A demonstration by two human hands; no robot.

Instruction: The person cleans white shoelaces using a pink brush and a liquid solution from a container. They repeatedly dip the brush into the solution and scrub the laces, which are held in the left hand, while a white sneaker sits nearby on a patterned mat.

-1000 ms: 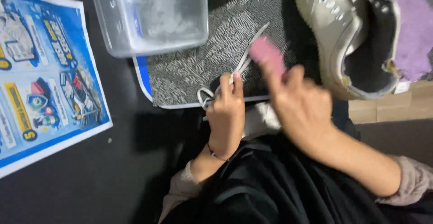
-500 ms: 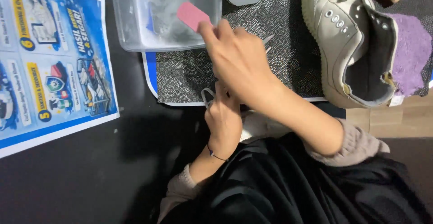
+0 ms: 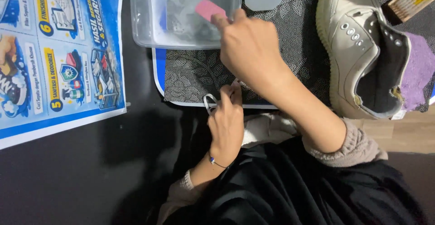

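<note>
Above, pink sponge point(image 3: 209, 9) over clear tub point(image 3: 145, 25).

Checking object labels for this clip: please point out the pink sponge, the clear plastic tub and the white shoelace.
pink sponge point(image 3: 209, 9): head view, on its exposed pink face above the fingers.
clear plastic tub point(image 3: 141, 21): head view, on its left wall.
white shoelace point(image 3: 209, 101): head view, on the loop beside the left hand.

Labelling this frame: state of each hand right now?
Left hand: closed on a white shoelace.
Right hand: closed on a pink eraser-like block, over the clear tub.
</note>
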